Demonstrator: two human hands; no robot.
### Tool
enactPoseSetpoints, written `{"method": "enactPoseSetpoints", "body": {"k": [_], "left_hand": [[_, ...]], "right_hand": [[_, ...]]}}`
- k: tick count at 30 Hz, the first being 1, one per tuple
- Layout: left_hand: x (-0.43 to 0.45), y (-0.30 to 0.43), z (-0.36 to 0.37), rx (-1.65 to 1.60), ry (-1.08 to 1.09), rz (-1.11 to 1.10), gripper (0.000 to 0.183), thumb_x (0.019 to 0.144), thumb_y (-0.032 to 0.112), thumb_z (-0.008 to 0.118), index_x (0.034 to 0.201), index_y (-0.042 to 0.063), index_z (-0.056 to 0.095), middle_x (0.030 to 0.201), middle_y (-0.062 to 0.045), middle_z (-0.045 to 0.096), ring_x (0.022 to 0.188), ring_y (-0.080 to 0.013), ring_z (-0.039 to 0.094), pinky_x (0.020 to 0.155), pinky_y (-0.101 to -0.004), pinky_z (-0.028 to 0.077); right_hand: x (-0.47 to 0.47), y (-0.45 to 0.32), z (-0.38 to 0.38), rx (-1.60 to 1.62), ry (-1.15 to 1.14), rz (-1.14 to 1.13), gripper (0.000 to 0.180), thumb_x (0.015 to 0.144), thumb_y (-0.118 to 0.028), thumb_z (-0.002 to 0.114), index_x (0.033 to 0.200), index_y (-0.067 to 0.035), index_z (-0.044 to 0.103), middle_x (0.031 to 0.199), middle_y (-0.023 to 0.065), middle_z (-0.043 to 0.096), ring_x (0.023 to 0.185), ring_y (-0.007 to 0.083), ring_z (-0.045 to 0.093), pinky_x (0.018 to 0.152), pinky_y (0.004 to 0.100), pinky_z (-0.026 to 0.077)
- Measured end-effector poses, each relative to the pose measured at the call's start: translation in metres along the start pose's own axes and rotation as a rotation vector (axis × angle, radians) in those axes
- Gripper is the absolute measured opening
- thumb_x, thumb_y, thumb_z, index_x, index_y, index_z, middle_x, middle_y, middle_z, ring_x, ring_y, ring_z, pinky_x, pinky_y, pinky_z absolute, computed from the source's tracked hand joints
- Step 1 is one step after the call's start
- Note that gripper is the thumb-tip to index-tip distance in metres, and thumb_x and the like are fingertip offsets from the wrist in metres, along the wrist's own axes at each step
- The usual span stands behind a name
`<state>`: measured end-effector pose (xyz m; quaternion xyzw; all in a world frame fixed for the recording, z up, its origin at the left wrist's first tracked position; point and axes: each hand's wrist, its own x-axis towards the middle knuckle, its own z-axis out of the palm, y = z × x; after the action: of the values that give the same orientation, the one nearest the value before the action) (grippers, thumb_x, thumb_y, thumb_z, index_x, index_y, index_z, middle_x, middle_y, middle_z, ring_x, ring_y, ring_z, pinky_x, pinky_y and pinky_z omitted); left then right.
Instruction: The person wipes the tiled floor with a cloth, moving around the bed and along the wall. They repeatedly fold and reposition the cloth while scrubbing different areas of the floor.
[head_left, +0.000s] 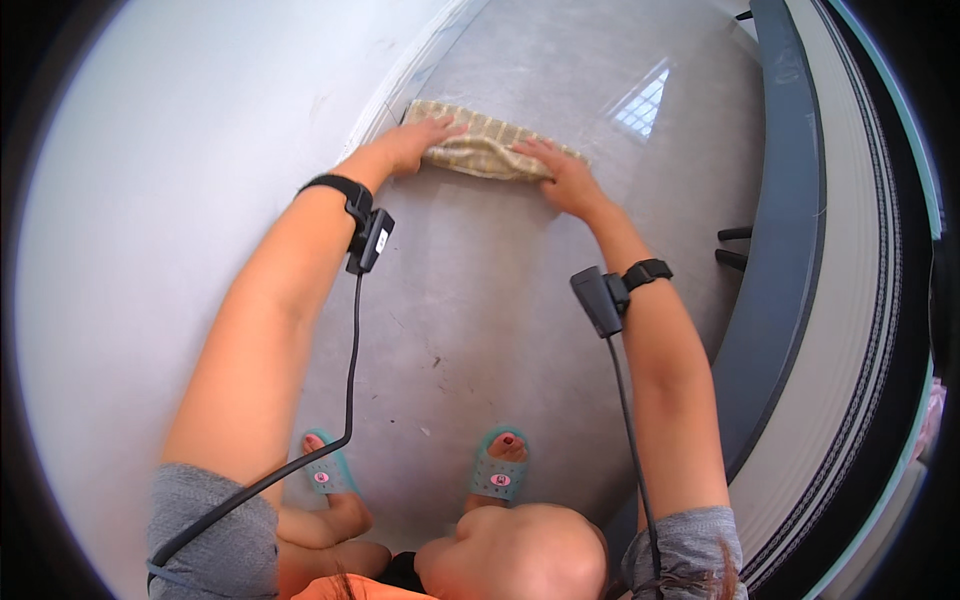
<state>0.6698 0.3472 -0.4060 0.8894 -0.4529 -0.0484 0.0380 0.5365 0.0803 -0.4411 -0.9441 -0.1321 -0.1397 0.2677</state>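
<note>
A folded checked cloth (484, 144), beige with yellowish stripes, lies across the grey floor close to the wall's foot. Its near edge is bunched and slightly raised in the middle. My left hand (420, 141) rests on the cloth's left end, fingers stretched out over the top. On the right end lies my right hand (559, 171), its fingers also extended across the fabric. Neither hand is closed around the cloth, and its underside is hidden. Each wrist carries a black strap with a small device and a cable.
A white wall (187, 187) with a skirting edge runs along my left. To the right stands a bed-like piece with a grey-blue side rail (784, 225) and dark legs (735, 234). My feet in turquoise slippers (501, 469) are below. Small dark specks (436, 362) mark the floor (465, 285).
</note>
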Motion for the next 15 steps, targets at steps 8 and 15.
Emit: {"method": "enactPoseSetpoints", "body": {"k": [8,15], "left_hand": [[-0.102,0.016,0.066,0.056,0.019,-0.081,0.106,0.068,-0.024,0.051,0.153,0.035,0.024,0.162,-0.006,0.012,0.146,-0.0390,0.016,0.115,-0.0546,0.026],[-0.292,0.066,0.138,-0.011,-0.063,-0.036,0.093,0.074,-0.016,0.052,0.153,0.026,0.027,0.161,-0.015,0.012,0.145,-0.0419,0.019,0.113,-0.0550,0.027]], "right_hand": [[-0.070,-0.064,0.094,-0.318,-0.117,-0.039,0.075,0.073,0.005,0.057,0.143,-0.020,0.046,0.154,0.0160,0.031,0.141,0.0479,0.024,0.112,0.0626,0.021],[-0.222,-0.169,0.164,-0.180,-0.276,-0.179,0.080,0.070,0.005,0.061,0.146,-0.010,0.040,0.155,0.0170,0.028,0.143,0.0488,0.017,0.111,0.0635,0.021]]}}
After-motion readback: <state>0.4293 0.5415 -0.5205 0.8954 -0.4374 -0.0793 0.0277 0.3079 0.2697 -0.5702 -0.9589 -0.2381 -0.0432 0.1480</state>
